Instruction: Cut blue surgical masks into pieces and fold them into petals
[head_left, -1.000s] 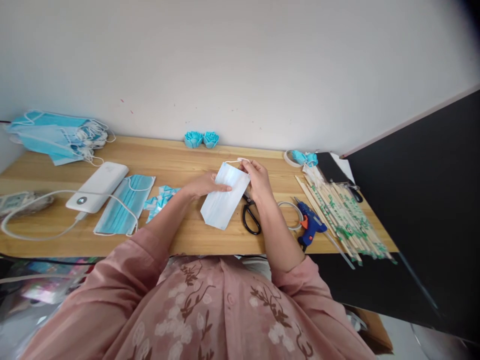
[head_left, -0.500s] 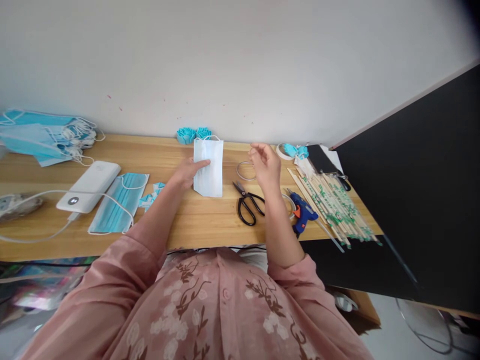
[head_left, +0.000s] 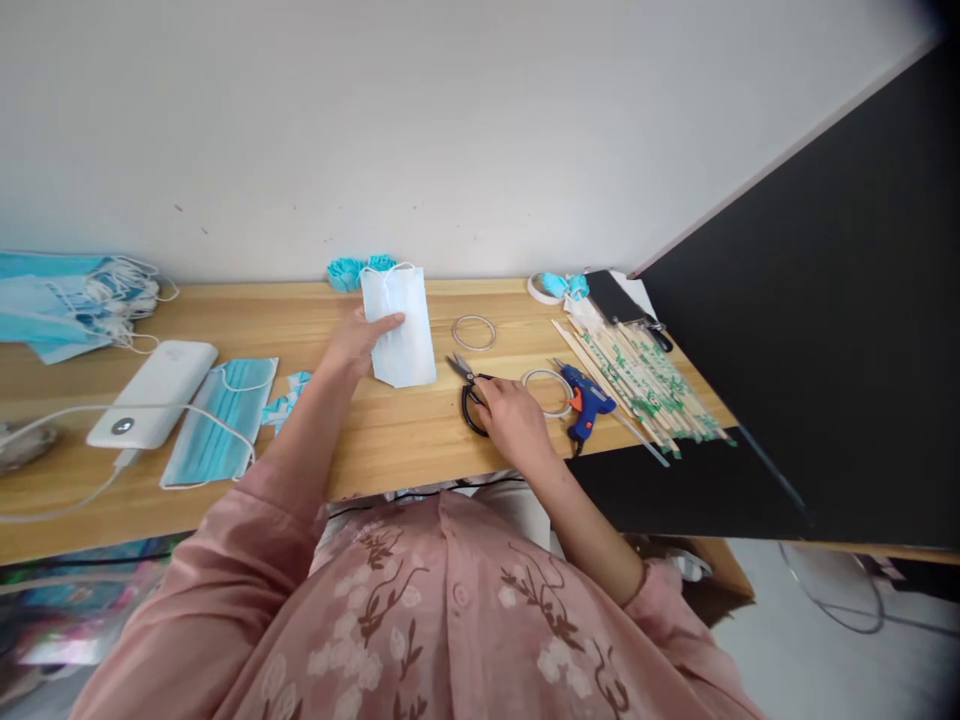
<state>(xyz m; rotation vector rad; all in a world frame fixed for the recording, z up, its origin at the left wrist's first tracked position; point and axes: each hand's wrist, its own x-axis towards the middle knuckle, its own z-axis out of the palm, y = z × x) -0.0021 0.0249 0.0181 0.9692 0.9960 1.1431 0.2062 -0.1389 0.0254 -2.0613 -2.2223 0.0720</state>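
Along the bench (head_left: 397, 430), left to right: a power bank (head_left: 165, 380), one mask (head_left: 210, 440), another mask (head_left: 407, 350) in the left hand (head_left: 354, 340) with flowers (head_left: 345, 275) behind, scissors (head_left: 469, 376) beneath the right hand (head_left: 516, 415), a glue gun (head_left: 589, 397), sticks (head_left: 641, 385). A ring (head_left: 474, 347) lies behind the scissors.

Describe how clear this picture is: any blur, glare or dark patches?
Head view: soft light on the wall, no harsh glare; clutter below the table, lower left, blurred; top right corner dark; mask in the left hand pale.
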